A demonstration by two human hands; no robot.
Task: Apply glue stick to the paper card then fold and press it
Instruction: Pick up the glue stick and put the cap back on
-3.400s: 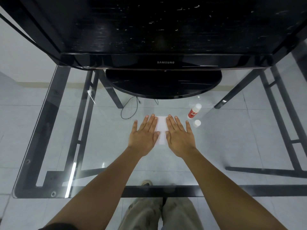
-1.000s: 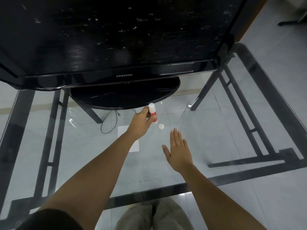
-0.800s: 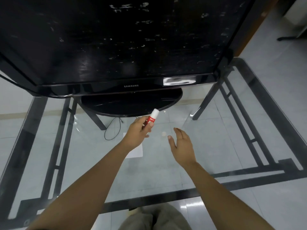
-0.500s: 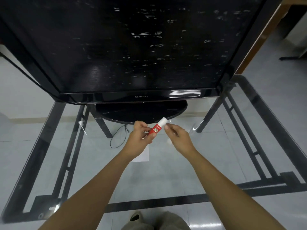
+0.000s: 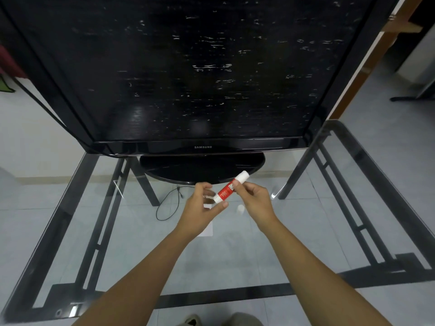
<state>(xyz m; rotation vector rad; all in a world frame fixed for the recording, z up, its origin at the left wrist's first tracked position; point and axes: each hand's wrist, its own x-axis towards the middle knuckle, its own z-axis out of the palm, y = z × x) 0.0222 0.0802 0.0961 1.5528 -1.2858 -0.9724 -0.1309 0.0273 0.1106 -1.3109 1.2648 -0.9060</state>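
Observation:
A red and white glue stick (image 5: 229, 188) is held in the air above the glass table, tilted up to the right. My left hand (image 5: 202, 208) pinches its lower end between thumb and fingers. My right hand (image 5: 253, 200) grips its upper half, just below the white end. The white paper card (image 5: 207, 229) lies flat on the glass under my left hand and is mostly hidden by it. A small white cap (image 5: 240, 208) rests on the glass between my two hands.
A large black television (image 5: 188, 74) on an oval stand (image 5: 202, 168) fills the far half of the glass table (image 5: 306, 231). A thin black cable (image 5: 168, 203) shows through the glass. The table's dark frame edge (image 5: 223, 297) runs close to me.
My left hand lifted the glue stick off the table, and my right hand came up from the glass and took hold of its upper half. The camera tilted up.

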